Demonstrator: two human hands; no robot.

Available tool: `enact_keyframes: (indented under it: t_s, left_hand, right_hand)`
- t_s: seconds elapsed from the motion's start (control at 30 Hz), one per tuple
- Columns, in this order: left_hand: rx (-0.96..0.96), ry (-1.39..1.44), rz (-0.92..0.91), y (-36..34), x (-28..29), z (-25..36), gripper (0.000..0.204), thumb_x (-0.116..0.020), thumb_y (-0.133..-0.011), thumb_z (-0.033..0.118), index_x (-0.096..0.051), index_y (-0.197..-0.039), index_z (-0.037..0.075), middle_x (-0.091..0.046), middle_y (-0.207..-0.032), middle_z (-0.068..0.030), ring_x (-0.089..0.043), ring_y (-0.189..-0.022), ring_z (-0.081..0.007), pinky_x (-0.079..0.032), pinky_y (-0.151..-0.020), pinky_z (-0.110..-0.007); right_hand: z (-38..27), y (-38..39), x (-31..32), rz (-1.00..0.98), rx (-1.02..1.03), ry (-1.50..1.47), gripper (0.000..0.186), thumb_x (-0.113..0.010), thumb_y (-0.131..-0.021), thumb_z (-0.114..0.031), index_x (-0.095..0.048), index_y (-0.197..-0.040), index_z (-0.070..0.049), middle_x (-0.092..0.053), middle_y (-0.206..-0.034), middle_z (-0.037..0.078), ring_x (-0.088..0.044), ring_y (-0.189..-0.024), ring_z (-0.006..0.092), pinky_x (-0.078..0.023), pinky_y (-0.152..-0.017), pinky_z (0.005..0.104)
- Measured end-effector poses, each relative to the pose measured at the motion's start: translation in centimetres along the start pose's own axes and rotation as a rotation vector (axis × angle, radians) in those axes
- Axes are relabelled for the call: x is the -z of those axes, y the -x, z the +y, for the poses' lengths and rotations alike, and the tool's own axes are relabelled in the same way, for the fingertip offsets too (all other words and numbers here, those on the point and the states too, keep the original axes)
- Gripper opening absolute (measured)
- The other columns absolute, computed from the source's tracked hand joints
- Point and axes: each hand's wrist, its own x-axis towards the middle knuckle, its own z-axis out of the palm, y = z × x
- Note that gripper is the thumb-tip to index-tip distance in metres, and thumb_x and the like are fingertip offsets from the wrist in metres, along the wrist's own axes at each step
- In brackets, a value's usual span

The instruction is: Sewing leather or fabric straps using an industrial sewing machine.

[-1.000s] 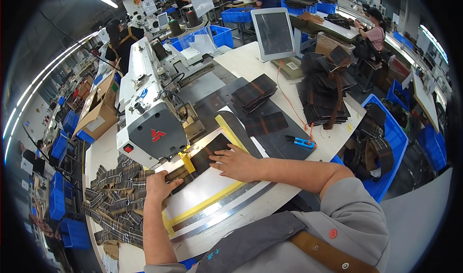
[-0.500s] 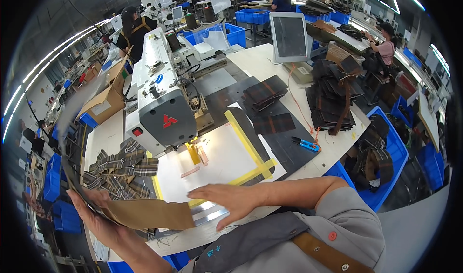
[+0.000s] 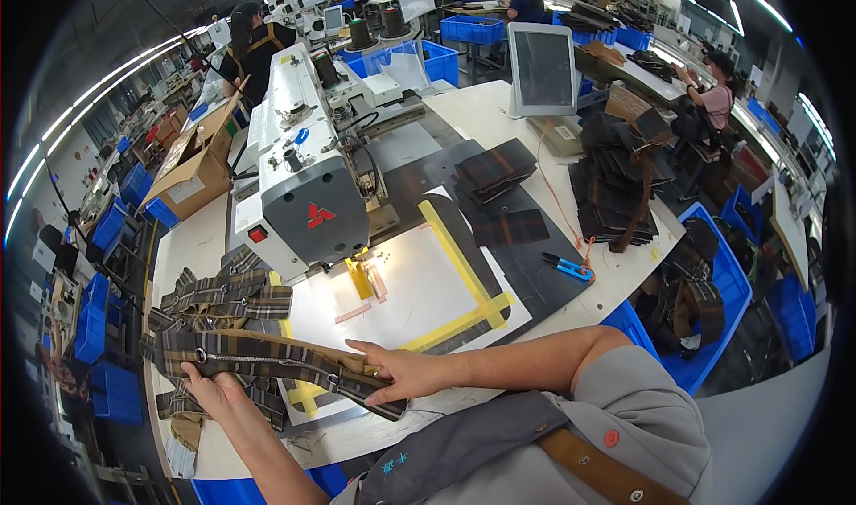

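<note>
- The pale table [image 3: 196, 245] spreads through the middle of the frame and bears all the things named below.
- The sewing machine [image 3: 312, 197] stands at upper centre, its head above the white sheet.
- The white sheet [image 3: 415, 278], edged with yellow tape, lies right of and above the strip's right part, which overlaps its lower left corner.
- The pile of plaid pieces [image 3: 214, 302] is at left, partly behind the strip.
- The plaid strip [image 3: 267, 355] is at lower left of centre; its long axis runs from left, going down gently toward the right, between both hands.
- The left hand [image 3: 214, 393] holds the lower edge near the left end, thumb on the face, fingers mostly hidden; the strip extends upward and rightward from this grip.
- The right hand [image 3: 403, 373] is nearer to the right end, thumb and forefinger wide apart around it; I cannot tell if it presses.
- A metal ring [image 3: 200, 355] sits on the strip, just above the left thumb.
</note>
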Motion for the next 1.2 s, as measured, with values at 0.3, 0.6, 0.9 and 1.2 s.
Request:
enact_keyframes:
  t_s: [0.3,0.6,0.9,1.2]
  left_hand:
    - [-0.87,-0.98,-0.641,13.6,-6.4,-1.3,0.041,-0.071,-0.093,0.011,-0.054,-0.129,0.003,-0.054,-0.136,-0.0131,-0.047,-0.134,-0.0277,-0.035,-0.114,-0.04]
    - [0.547,-1.148,-1.572,13.2,-7.3,-8.3,0.022,-0.087,-0.083,0.016,-0.075,-0.094,0.002,-0.064,-0.066,0.0019,-0.051,-0.064,-0.0039,-0.041,-0.055,-0.026]
    - [-0.665,-1.812,-1.245,10.9,-7.6,-11.2,0.051,-0.07,-0.095,0.047,-0.068,-0.065,0.005,-0.059,-0.056,-0.0157,-0.058,-0.053,-0.0368,-0.046,-0.054,-0.045]
    - [-0.889,-1.919,-1.156,7.2,-8.2,-14.3,0.046,-0.073,-0.091,0.047,-0.072,-0.065,0.009,-0.063,-0.056,-0.0112,-0.063,-0.056,-0.0326,-0.051,-0.06,-0.043]
  right_hand:
    - [-1.6,-0.2,1.7,0.105,-0.075,0.431,0.068,-0.068,-0.098,-0.024,-0.027,-0.15,-0.009,-0.07,-0.104,0.029,-0.07,-0.097,0.0452,-0.053,-0.087,0.049]
    - [-2.5,0.6,4.7,0.186,0.099,0.476,0.035,-0.07,-0.096,-0.021,-0.047,-0.121,-0.011,-0.07,-0.085,0.02,-0.07,-0.081,0.0445,-0.053,-0.072,0.0489]
    - [-1.1,-1.6,9.1,0.332,-0.002,0.708,0.022,-0.074,-0.092,-0.027,-0.069,-0.103,-0.008,-0.07,-0.079,0.012,-0.068,-0.074,0.0328,-0.053,-0.072,0.0421]
    - [1.4,-4.1,13.5,0.327,0.275,1.083,0.022,-0.072,-0.093,-0.025,-0.077,-0.108,-0.01,-0.066,-0.098,0.005,-0.065,-0.095,0.0242,-0.055,-0.084,0.0383]
